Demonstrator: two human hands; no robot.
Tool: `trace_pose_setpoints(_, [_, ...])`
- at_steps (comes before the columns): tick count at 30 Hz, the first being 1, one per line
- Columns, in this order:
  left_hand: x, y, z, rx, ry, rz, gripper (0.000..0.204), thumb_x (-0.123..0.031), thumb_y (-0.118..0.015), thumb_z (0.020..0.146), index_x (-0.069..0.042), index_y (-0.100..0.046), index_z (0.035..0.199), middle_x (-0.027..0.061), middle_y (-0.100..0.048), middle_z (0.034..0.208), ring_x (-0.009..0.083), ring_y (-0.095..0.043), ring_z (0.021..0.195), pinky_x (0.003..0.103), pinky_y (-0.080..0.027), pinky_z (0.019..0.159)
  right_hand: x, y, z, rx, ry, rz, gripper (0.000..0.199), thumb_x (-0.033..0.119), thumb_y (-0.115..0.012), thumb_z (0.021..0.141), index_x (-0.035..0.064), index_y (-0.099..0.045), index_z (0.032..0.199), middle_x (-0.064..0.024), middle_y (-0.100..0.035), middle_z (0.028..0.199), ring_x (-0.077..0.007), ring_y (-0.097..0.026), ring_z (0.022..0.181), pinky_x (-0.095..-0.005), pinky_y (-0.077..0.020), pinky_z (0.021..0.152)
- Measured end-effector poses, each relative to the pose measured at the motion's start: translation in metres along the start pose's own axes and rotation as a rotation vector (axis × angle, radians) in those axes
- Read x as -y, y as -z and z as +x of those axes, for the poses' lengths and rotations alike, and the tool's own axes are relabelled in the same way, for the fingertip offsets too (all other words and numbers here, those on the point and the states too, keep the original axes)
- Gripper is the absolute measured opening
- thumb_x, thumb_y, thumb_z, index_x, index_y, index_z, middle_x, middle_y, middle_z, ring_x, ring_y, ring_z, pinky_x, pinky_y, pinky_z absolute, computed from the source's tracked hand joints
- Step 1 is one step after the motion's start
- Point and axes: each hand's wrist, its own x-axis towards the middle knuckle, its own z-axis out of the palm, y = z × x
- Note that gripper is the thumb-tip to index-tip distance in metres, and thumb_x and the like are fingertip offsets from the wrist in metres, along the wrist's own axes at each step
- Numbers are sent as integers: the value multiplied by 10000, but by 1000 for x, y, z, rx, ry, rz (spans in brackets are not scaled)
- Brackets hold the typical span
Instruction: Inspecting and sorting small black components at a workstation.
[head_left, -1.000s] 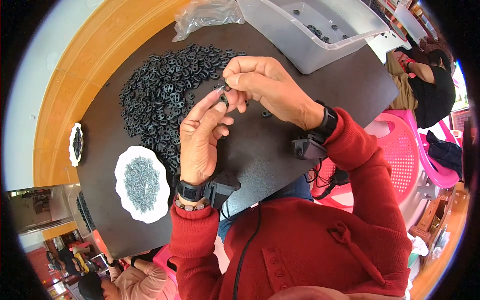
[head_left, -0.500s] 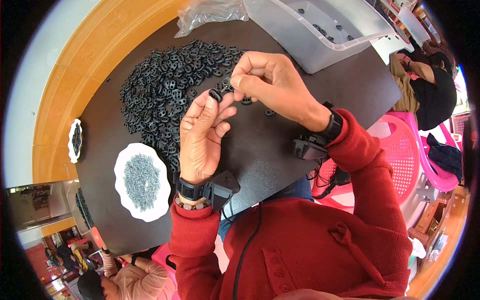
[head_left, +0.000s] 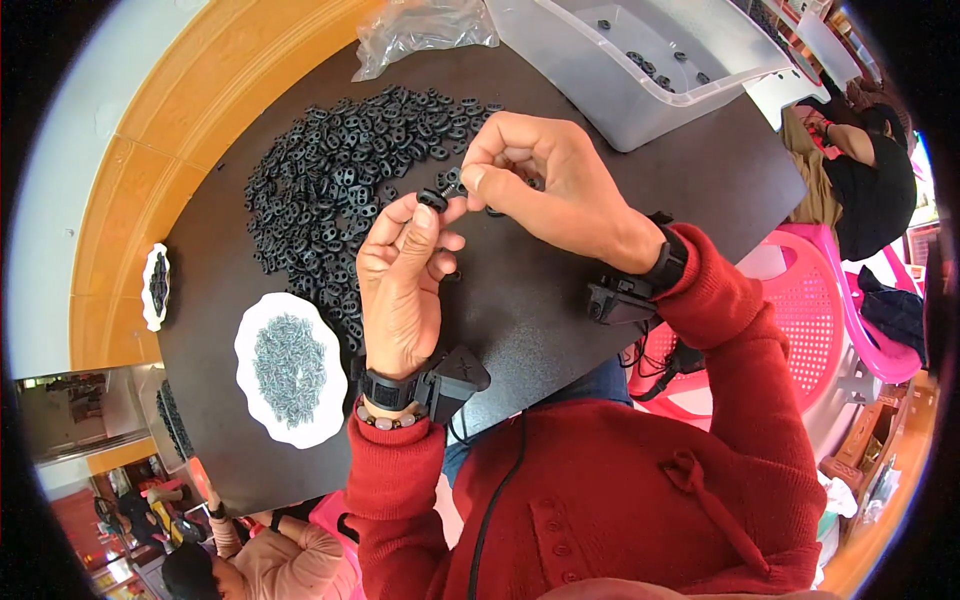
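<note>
Between the thumb and fingers of my left hand (head_left: 402, 285) is a black plastic cord lock part (head_left: 432, 200), held above the table. A thin metal spring (head_left: 449, 189) stands out from it at a slant. My right hand (head_left: 560, 185) is closed in a pinch at the spring's upper end; the fingertips partly hide it. Behind both hands spreads a heap of black two-hole cord lock parts (head_left: 335, 180). Left of my left wrist, a white scalloped dish (head_left: 250, 345) holds many small metal springs (head_left: 290, 370).
On the dark table (head_left: 540, 310), a clear plastic bin (head_left: 640, 120) with several black parts stands at the far right, beside a crumpled clear bag (head_left: 425, 40). A smaller white dish (head_left: 163, 285) sits at the left edge. Another person (head_left: 265, 560) is at lower left; a pink chair (head_left: 800, 320) is at right.
The spring and cord lock part remain between my hands, which have lowered slightly. My right fingertips have shifted a little at the spring. The whole view has moved slightly.
</note>
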Motion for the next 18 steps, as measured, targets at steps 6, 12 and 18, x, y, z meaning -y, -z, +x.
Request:
trace_pose_setpoints(6, [-1, -1, 1, 19, 12, -9, 203, -185, -750, 1080, -70, -719, 1245, 142, -822, 1116, 101, -702, 780, 219, -545, 675, -2, 2, 2, -14, 16, -54, 82, 80, -694, 1031, 4, -695, 999, -11, -714, 895, -69, -703, 839, -250, -560, 730])
trace_pose_setpoints(12, [0, -3, 1, 9, 16, 6, 210, -182, -755, 1076, -65, -724, 1247, 133, -822, 1108, 97, -700, 772, 221, -540, 672, -7, 2, 3, -17, 30, -82, 82, 77, -697, 1028, 2, -697, 995, -7, -714, 892, -68, -700, 821, -245, -555, 719])
trace_pose_setpoints(18, [2, -2, 1, 13, -31, 60, 209, -173, -772, 1064, -56, -739, 1233, 105, -829, 1065, 86, -701, 777, 216, -528, 664, -5, 1, 2, 38, 26, -92, 87, 71, -703, 1025, -1, -694, 979, -1, -713, 893, -65, -697, 812, -241, -545, 710])
